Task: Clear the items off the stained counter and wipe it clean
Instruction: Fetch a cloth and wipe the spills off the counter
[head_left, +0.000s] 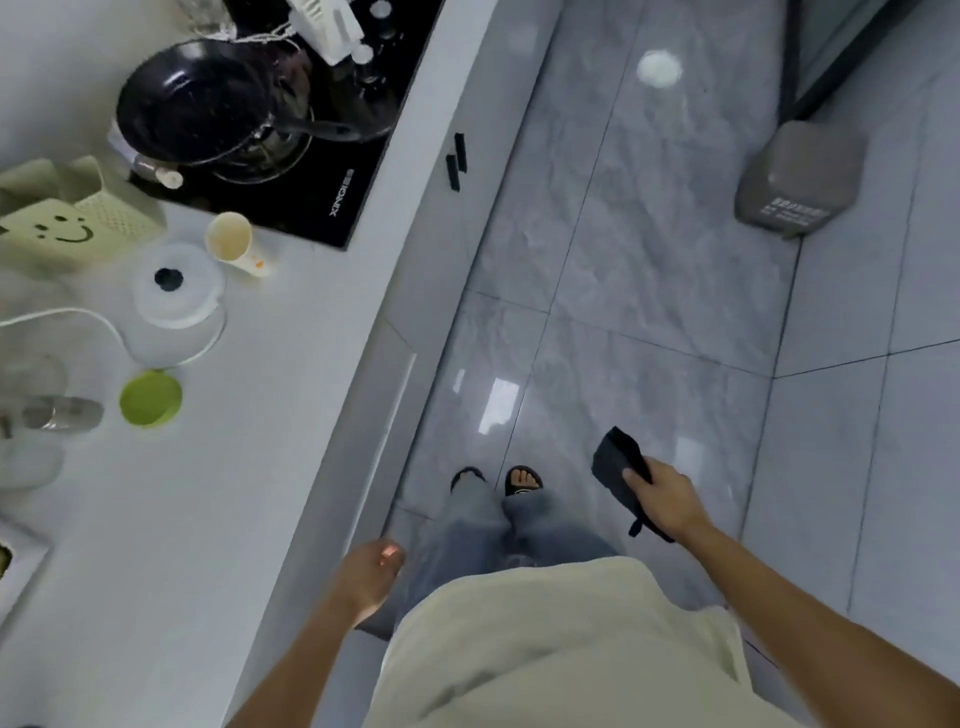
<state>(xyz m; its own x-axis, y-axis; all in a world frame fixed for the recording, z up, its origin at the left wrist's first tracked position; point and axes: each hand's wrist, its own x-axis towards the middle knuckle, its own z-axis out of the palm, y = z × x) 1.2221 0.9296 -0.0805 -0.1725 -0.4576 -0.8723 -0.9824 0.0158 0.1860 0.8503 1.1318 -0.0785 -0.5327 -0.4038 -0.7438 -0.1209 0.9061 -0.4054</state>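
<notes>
Cream shirt fabric fills the bottom of the view, above grey trousers and sandalled feet on the glossy grey tiled floor. To the left runs the white worktop, carrying a lime green round cup, a white paper cup and a black hob. The right hand grips a dark grey cloth over the floor, well apart from the worktop. The left hand hangs loosely curled and empty by the worktop's edge.

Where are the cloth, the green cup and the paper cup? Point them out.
cloth (615, 470): head view, its flat middle above the thumb.
green cup (150, 399): head view, inside its mouth.
paper cup (228, 236): head view, inside its open mouth.
</notes>
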